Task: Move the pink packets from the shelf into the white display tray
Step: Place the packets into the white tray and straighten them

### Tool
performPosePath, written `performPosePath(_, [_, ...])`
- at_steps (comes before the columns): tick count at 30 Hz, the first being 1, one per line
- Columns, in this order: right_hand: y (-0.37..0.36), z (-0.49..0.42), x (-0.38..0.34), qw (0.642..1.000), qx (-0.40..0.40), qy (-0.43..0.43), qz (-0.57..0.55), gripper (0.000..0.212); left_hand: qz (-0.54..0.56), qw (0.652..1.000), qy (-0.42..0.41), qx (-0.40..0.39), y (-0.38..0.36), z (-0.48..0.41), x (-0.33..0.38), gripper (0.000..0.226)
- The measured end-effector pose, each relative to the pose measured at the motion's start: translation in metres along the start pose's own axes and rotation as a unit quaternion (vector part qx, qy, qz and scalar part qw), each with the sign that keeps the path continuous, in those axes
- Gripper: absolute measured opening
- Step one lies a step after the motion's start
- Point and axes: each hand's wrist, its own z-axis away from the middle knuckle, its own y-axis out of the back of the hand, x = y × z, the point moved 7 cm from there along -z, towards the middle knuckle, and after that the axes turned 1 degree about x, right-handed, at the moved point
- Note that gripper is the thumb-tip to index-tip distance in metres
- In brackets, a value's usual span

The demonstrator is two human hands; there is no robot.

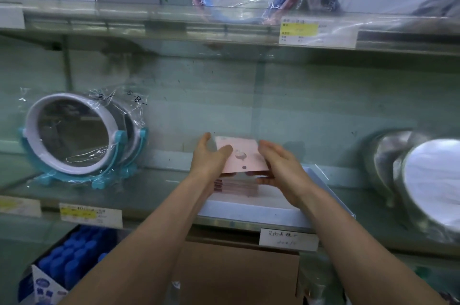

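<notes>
Both hands hold one pink packet [245,155] at the middle of the shelf [154,187], tilted and raised just above the white display tray [251,211]. The left hand [211,159] has its grip clamped on the packet's left edge, thumb across the front. The right hand [282,170] grips the right edge, fingers curled under it. More pink packets [236,186] lie stacked in the tray directly below. At nine o'clock from the hands stands a plastic-wrapped round mirror [72,135] on a teal stand; at three o'clock a silver mirror [428,180]. At six o'clock sits a cardboard box [236,272], at seven o'clock blue bottles [72,257].
</notes>
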Motion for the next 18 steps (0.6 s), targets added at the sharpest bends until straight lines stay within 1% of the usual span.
performPosePath(2, [0.002, 0.000, 0.004, 1.000, 0.007, -0.016, 0.020, 0.038, -0.020, 0.999, 0.002, -0.048, -0.008, 0.006, 0.001, 0.054])
performPosePath(3, [0.005, -0.001, 0.006, 0.999, 0.017, -0.020, 0.039, 0.042, -0.028, 0.998, -0.003, -0.058, -0.010, 0.007, 0.001, 0.057])
performPosePath(5, [0.009, -0.002, 0.004, 0.998, 0.043, 0.005, 0.050, 0.036, -0.039, 0.997, -0.016, -0.065, -0.011, 0.006, 0.001, 0.070])
performPosePath(6, [0.013, -0.001, 0.000, 0.997, 0.064, 0.032, 0.040, 0.031, -0.030, 0.997, -0.013, -0.064, -0.011, 0.006, 0.001, 0.072])
performPosePath(7, [0.017, -0.001, -0.006, 0.994, 0.087, 0.061, 0.028, 0.026, -0.019, 0.998, -0.007, -0.061, -0.011, 0.006, 0.002, 0.066])
performPosePath(9, [0.022, 0.003, -0.015, 0.986, 0.122, 0.111, 0.017, 0.022, 0.003, 0.998, 0.022, -0.052, -0.008, 0.006, 0.003, 0.039])
performPosePath(10, [0.023, 0.004, -0.018, 0.982, 0.132, 0.132, 0.026, 0.024, 0.019, 0.997, 0.045, -0.054, -0.008, 0.008, 0.002, 0.039])
performPosePath(11, [0.022, 0.005, -0.019, 0.979, 0.134, 0.148, 0.043, 0.027, 0.033, 0.995, 0.067, -0.059, -0.008, 0.008, 0.001, 0.045])
performPosePath(13, [0.019, 0.005, -0.019, 0.977, 0.120, 0.154, 0.081, 0.030, 0.056, 0.988, 0.104, -0.095, -0.012, 0.011, -0.002, 0.050])
performPosePath(14, [0.018, 0.005, -0.017, 0.978, 0.110, 0.151, 0.095, 0.029, 0.062, 0.984, 0.117, -0.116, -0.014, 0.013, -0.003, 0.045])
performPosePath(15, [0.018, 0.004, -0.016, 0.978, 0.102, 0.147, 0.102, 0.026, 0.071, 0.981, 0.126, -0.130, -0.016, 0.014, -0.004, 0.037])
performPosePath(17, [0.017, 0.002, -0.015, 0.979, 0.093, 0.143, 0.114, 0.022, 0.082, 0.982, 0.120, -0.124, -0.016, 0.015, -0.002, 0.017])
performPosePath(18, [0.016, 0.001, -0.014, 0.977, 0.088, 0.144, 0.133, 0.026, 0.074, 0.985, 0.107, -0.111, -0.014, 0.014, -0.001, 0.011])
